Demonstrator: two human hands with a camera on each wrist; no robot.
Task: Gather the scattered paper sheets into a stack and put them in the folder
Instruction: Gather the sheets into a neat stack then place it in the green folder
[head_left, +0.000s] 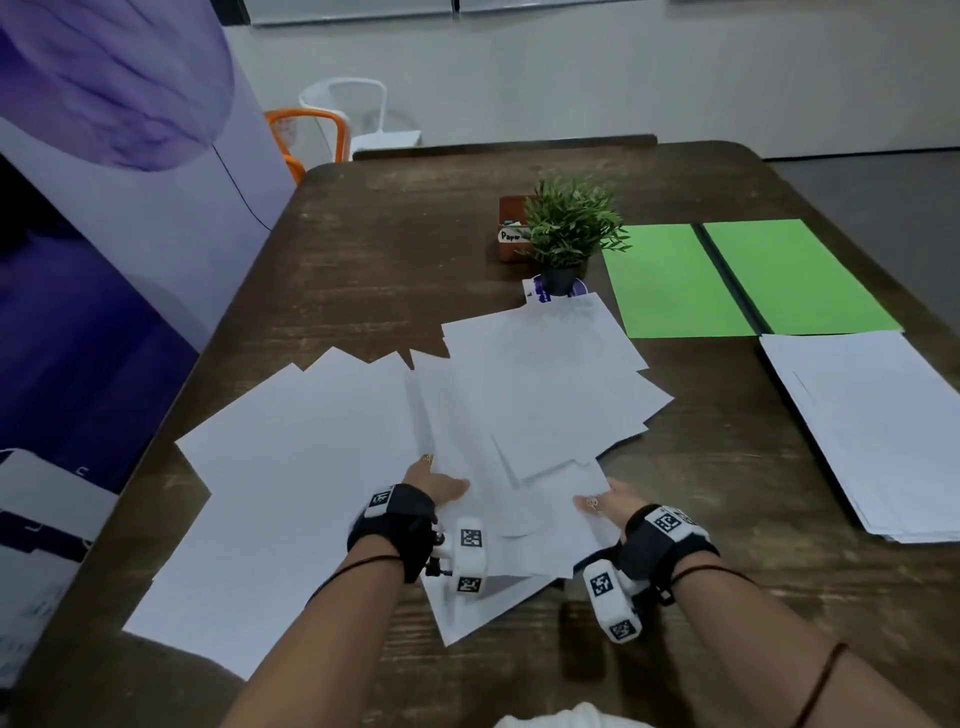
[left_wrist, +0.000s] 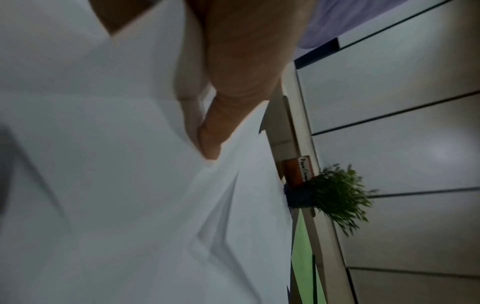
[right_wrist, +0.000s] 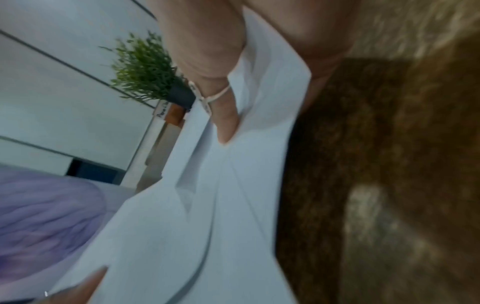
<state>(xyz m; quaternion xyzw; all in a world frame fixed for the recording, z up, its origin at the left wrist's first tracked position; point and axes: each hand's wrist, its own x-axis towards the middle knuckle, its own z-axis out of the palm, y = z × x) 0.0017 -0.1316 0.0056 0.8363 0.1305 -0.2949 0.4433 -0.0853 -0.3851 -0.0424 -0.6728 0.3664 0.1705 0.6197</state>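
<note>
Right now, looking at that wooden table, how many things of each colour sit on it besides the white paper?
Green: 2, the open green folder and the leafy green potted plant.
Brown: 1, the small brown box with a "Paper" label.
Total: 3, on the dark wooden table.

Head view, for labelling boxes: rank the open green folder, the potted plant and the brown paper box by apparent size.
1. Green folder, largest.
2. Potted plant.
3. Brown paper box, smallest, though the plant hides part of it.
</note>
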